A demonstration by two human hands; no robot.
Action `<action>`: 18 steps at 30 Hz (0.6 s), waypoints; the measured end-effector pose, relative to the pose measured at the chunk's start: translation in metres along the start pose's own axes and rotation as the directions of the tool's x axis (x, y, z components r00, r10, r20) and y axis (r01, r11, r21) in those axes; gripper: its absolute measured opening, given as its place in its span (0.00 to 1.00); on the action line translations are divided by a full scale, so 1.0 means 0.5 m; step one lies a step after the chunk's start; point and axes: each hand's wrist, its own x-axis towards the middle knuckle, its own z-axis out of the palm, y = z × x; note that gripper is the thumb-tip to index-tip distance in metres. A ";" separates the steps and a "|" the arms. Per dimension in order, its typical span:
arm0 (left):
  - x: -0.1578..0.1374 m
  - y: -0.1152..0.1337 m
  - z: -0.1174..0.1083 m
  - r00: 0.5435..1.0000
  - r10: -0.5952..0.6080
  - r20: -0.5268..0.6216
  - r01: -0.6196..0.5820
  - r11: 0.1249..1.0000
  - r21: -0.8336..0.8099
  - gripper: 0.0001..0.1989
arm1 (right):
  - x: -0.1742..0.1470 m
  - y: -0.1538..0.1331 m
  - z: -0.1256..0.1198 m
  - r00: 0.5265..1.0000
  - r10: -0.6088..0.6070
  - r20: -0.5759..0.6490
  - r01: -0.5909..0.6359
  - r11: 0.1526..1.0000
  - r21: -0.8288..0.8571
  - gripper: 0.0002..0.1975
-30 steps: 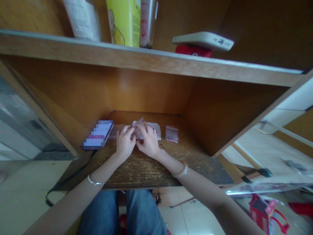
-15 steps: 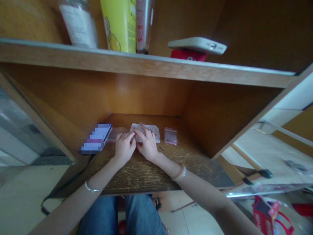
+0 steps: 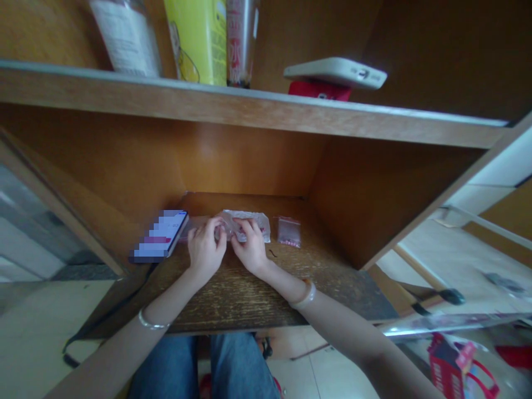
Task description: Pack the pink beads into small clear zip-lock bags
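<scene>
Over a crumpled white sheet (image 3: 258, 220), my left hand (image 3: 205, 249) and my right hand (image 3: 251, 249) work close together on the worn wooden desk. The fingers of both are bent in a pinch, and a small gap separates the hands. Something thin or clear may lie between the fingertips; I cannot make it out. Reddish bits show on the sheet beside my right fingers. Left of my left hand lies a clear plastic bag (image 3: 190, 230), partly covered by it. A small clear zip bag (image 3: 288, 231) with tiny pink beads along its bottom rests to the right.
A phone (image 3: 160, 238) with a lit screen lies at the left, a dark strap (image 3: 120, 310) trailing from it. The shelf (image 3: 257, 111) overhead carries a jar (image 3: 127, 41), a yellow container (image 3: 199, 41), a clear bottle (image 3: 241, 44) and a white device (image 3: 336, 72) on a red packet.
My hands have moved apart, the left one shifting left, and the fingertips no longer meet. More of what lies between them shows. The camera view has shifted slightly.
</scene>
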 end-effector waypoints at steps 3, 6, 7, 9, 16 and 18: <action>0.002 0.003 -0.003 1.000 -0.010 -0.010 0.010 1.000 -0.008 0.09 | -0.001 -0.002 0.001 1.000 -0.020 -0.012 0.021 0.998 0.064 0.13; 0.004 0.005 -0.006 0.999 0.011 -0.037 -0.014 0.996 -0.082 0.10 | -0.001 -0.002 0.003 1.000 -0.004 -0.031 0.008 0.990 0.143 0.11; 0.004 0.006 -0.007 0.999 0.025 -0.036 -0.029 0.994 -0.104 0.11 | 0.000 -0.001 0.004 0.999 0.011 -0.040 -0.003 0.985 0.175 0.11; 0.004 0.008 -0.008 0.998 0.052 -0.021 -0.054 0.991 -0.125 0.14 | 0.000 0.001 0.006 0.998 0.035 -0.054 -0.021 0.969 0.245 0.10; 0.005 0.015 -0.008 0.997 0.054 -0.047 -0.058 0.993 -0.103 0.18 | -0.002 0.011 0.016 0.996 0.040 -0.084 -0.007 0.935 0.354 0.08; 0.006 0.012 -0.006 0.997 0.041 -0.068 -0.048 0.994 -0.096 0.17 | -0.001 0.013 0.019 0.998 0.038 -0.056 -0.017 0.940 0.340 0.07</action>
